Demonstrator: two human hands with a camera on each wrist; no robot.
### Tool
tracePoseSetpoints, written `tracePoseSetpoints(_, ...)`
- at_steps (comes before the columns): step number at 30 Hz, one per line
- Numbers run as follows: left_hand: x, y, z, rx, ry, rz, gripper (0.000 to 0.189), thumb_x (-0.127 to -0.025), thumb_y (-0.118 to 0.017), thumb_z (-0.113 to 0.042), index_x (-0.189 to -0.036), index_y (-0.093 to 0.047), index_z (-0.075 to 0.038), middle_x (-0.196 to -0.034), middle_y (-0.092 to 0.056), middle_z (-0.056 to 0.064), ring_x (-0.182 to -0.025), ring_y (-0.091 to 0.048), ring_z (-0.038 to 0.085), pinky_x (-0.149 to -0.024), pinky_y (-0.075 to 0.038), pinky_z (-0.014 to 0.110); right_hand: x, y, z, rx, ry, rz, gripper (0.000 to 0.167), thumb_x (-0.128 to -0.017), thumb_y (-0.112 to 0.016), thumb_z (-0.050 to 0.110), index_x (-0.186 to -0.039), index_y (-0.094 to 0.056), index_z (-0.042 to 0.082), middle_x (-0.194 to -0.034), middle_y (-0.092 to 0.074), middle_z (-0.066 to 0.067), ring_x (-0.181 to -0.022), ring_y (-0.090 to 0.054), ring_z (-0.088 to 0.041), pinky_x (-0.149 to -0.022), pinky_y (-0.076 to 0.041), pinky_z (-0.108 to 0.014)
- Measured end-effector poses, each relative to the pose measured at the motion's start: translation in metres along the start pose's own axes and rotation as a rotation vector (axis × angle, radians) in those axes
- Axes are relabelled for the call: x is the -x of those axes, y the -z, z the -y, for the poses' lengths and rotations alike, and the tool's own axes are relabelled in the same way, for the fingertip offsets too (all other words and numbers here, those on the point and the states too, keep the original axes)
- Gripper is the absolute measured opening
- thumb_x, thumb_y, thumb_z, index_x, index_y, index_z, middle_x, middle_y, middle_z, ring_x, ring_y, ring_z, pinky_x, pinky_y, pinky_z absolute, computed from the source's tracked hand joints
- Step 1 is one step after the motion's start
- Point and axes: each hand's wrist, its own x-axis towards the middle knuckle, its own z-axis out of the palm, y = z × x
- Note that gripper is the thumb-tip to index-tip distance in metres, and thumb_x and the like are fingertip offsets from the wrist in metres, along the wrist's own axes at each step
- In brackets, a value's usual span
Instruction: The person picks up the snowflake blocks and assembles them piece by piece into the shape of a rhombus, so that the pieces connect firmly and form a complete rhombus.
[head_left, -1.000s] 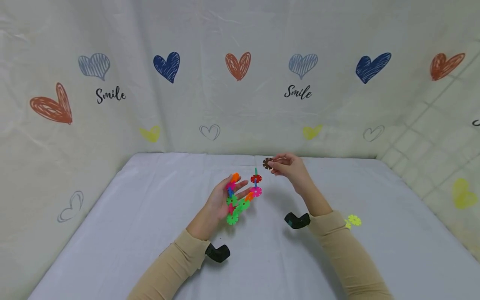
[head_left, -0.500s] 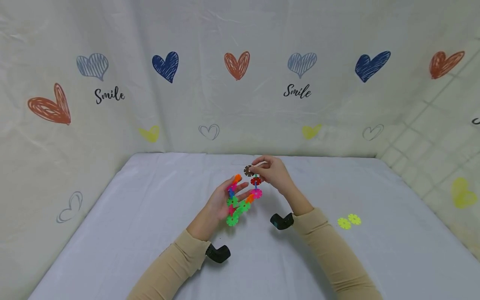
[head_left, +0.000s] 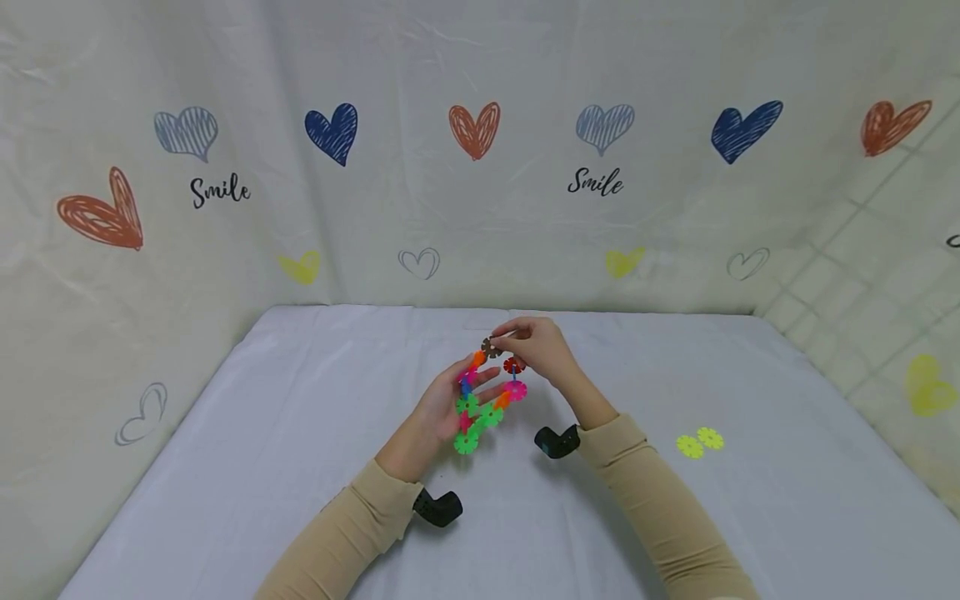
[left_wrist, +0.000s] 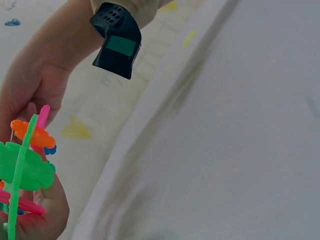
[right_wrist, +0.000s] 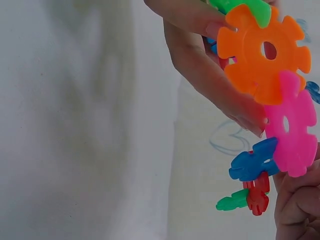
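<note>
My left hand holds a bent chain of interlocking snowflake discs in green, pink, blue, orange and red, palm towards the camera. At the chain's upper left end is an orange disc. Between thumb and fingertips my right hand pinches a brown snowflake disc, its edge right at that orange disc. The chain's other end, with a red disc, hangs just below the right hand. Close up in the right wrist view are a pink disc and a small green disc of the chain.
Two yellow snowflake discs lie on the white-covered table, right of the right forearm. Black wrist cameras jut inward from the left cuff and the right cuff. A cloth backdrop with printed hearts rises behind the table.
My right hand has brought the brown disc leftward and slightly down to the chain's orange end. Both yellow discs now show past the sleeve. The left hand has barely moved.
</note>
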Motion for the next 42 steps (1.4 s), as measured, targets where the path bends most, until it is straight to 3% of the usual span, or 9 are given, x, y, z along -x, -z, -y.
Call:
tracePoseSetpoints(8, -0.002, 0.001, 0.002, 0.007, -0.001, 0.026, 0.051, -0.109, -0.049, -0.036, -0.150, -0.036, -0.010, -0.131, -0.059, 0.010, -0.118, -0.066, 0.030, -0.095, -0.055, 0.041, 0.000, -0.002, 0.001, 0.004, 0.007, 0.003, 0.021, -0.096, -0.075, 0.019, -0.109, -0.078, 0.003, -0.094, -0.076, -0.009, -0.066, -0.056, -0.018, -0.061, -0.048, -0.028)
tracePoseSetpoints(12, -0.003, 0.000, 0.001, 0.009, 0.005, 0.000, 0.044, -0.110, -0.046, -0.034, -0.146, -0.039, -0.010, -0.127, -0.064, 0.006, -0.115, -0.067, 0.029, -0.092, -0.056, 0.042, 0.001, -0.002, 0.002, -0.008, 0.001, 0.003, 0.021, -0.096, -0.075, 0.019, -0.110, -0.078, 0.004, -0.094, -0.075, -0.012, -0.065, -0.054, -0.018, -0.060, -0.045, -0.028)
tracePoseSetpoints(16, -0.003, 0.001, 0.001, 0.021, 0.021, 0.018, 0.037, -0.111, -0.045, -0.033, -0.140, -0.044, -0.011, -0.123, -0.070, 0.002, -0.113, -0.068, 0.028, -0.093, -0.055, 0.043, 0.003, -0.002, 0.000, -0.009, 0.001, 0.006, 0.022, -0.096, -0.075, 0.020, -0.109, -0.078, 0.004, -0.093, -0.074, -0.013, -0.066, -0.055, -0.019, -0.060, -0.045, -0.028)
tracePoseSetpoints(22, -0.004, 0.004, 0.004, -0.003, 0.026, 0.054, 0.039, -0.110, -0.048, -0.031, -0.143, -0.050, -0.010, -0.134, -0.067, 0.007, -0.117, -0.066, 0.028, -0.101, -0.051, 0.044, 0.007, 0.000, -0.004, -0.030, -0.009, -0.005, 0.024, -0.095, -0.076, 0.022, -0.108, -0.079, 0.003, -0.098, -0.077, -0.008, -0.085, -0.066, -0.020, -0.070, -0.051, -0.030)
tracePoseSetpoints(26, -0.005, 0.002, 0.004, -0.013, 0.010, 0.030, 0.041, -0.111, -0.046, -0.026, -0.146, -0.049, -0.005, -0.132, -0.067, 0.010, -0.112, -0.068, 0.026, -0.102, -0.050, 0.039, 0.009, -0.001, -0.006, -0.068, -0.001, -0.022, 0.022, -0.095, -0.076, 0.020, -0.107, -0.079, 0.002, -0.092, -0.075, -0.007, -0.074, -0.062, -0.018, -0.065, -0.050, -0.029)
tracePoseSetpoints(30, -0.004, 0.000, 0.004, 0.000, 0.011, 0.026, 0.032, -0.111, -0.046, -0.024, -0.136, -0.056, -0.006, -0.119, -0.072, 0.004, -0.101, -0.071, 0.020, -0.106, -0.047, 0.040, 0.012, -0.002, -0.006, -0.088, 0.006, -0.038, 0.019, -0.096, -0.075, 0.017, -0.106, -0.079, 0.002, -0.086, -0.074, -0.005, -0.065, -0.055, -0.016, -0.060, -0.047, -0.028)
tracePoseSetpoints(33, -0.003, 0.000, 0.004, -0.017, 0.014, 0.029, 0.029, -0.111, -0.045, -0.025, -0.133, -0.058, -0.009, -0.129, -0.069, 0.007, -0.102, -0.071, 0.019, -0.111, -0.040, 0.044, 0.015, -0.003, -0.004, -0.095, 0.000, -0.047, 0.017, -0.096, -0.075, 0.016, -0.104, -0.079, 0.002, -0.089, -0.074, -0.005, -0.066, -0.054, -0.017, -0.059, -0.045, -0.026)
tracePoseSetpoints(37, -0.002, 0.000, 0.005, -0.064, 0.017, 0.022, 0.033, -0.111, -0.047, -0.028, -0.136, -0.058, -0.010, -0.147, -0.054, 0.015, -0.108, -0.070, 0.019, -0.101, -0.046, 0.041, 0.018, -0.004, -0.002, -0.114, -0.018, -0.056, 0.016, -0.096, -0.074, 0.015, -0.103, -0.079, 0.002, -0.090, -0.073, -0.005, -0.064, -0.051, -0.016, -0.057, -0.043, -0.026)
tracePoseSetpoints(42, -0.002, -0.001, 0.005, -0.040, 0.020, 0.004, 0.034, -0.110, -0.051, -0.026, -0.136, -0.061, -0.008, -0.150, -0.049, 0.018, -0.129, -0.059, 0.033, -0.109, -0.043, 0.047, 0.019, -0.001, -0.005, -0.127, -0.026, -0.036, 0.018, -0.097, -0.073, 0.016, -0.106, -0.078, 0.001, -0.091, -0.073, -0.005, -0.062, -0.049, -0.015, -0.059, -0.044, -0.027)
